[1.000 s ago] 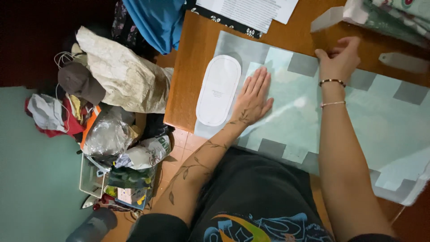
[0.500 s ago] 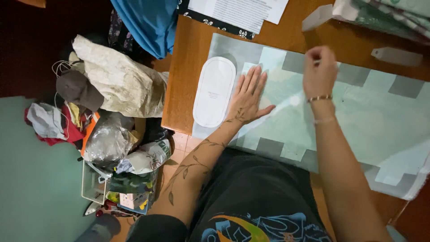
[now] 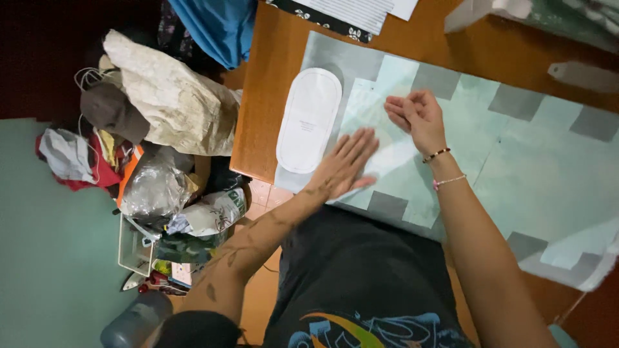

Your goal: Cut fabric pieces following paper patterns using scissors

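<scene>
Your left hand (image 3: 345, 164) lies flat, fingers stretched and together, its grip released and palm pressing down on the pale green checked fabric (image 3: 516, 154) near the cloth's left edge. Your right hand (image 3: 418, 116) sits just beyond it, farther from your body, fingers curled loosely with the fingertips touching the same cloth; whether that grip pinches a fold of the fabric or merely rests on it you cannot tell from this view. Two thin bracelets (image 3: 442, 167) ring your right wrist, one dark beaded and one pink.

Just left of your left hand's fingertips lies a white oval pattern piece (image 3: 308, 119), flat on the fabric's grey corner square, close to the hand but not touching it. The fabric spreads across the wooden tabletop (image 3: 258, 109) from your hands out to the right, its grey and pale green squares running along the near and far borders.

Beyond your right hand, at the far edge of the tabletop, lie lined white papers (image 3: 361, 11). Further right rests a small pale flat piece (image 3: 580, 76) on the bare wood.

Left of the tabletop, down on the floor, sits a heap: a crumpled beige bag (image 3: 167, 103), clear plastic bags (image 3: 151, 190), a blue cloth (image 3: 222, 26) and a grey bottle (image 3: 132, 322)
</scene>
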